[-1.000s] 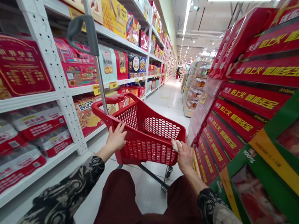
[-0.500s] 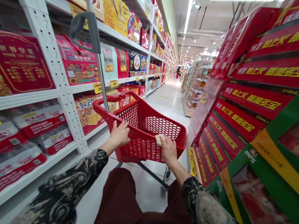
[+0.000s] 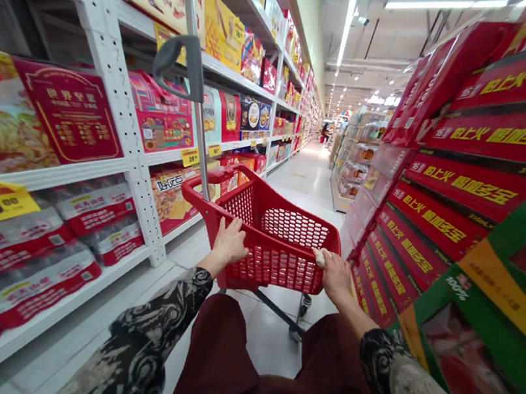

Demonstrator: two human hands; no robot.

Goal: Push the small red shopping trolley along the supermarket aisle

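Note:
A red plastic shopping cart [image 3: 269,241] with perforated basket walls stands sideways in front of my knees, its handle end to the left. My left hand [image 3: 230,243] grips the near rim close to the handle end, fingers bent over the edge. At the right corner of the same rim is my right hand [image 3: 337,275], closed on a crumpled white cloth [image 3: 320,256], possibly a wipe, which is pressed against the rim. A metal pole [image 3: 203,149] with a grey plastic grip [image 3: 191,68] rises from the cart's handle end.
White shelves [image 3: 104,35] with boxed snacks and packs of bottles [image 3: 41,256] run along the left. Stacked red drink cartons [image 3: 467,181] and a green box [image 3: 482,282] stand close on the right. The tiled aisle [image 3: 305,164] stretches ahead, with a distant person [image 3: 325,130].
My right hand has slid rightward along the rim to the corner with the white cloth. My left hand stays near the same rim spot. The whole view has shifted slightly.

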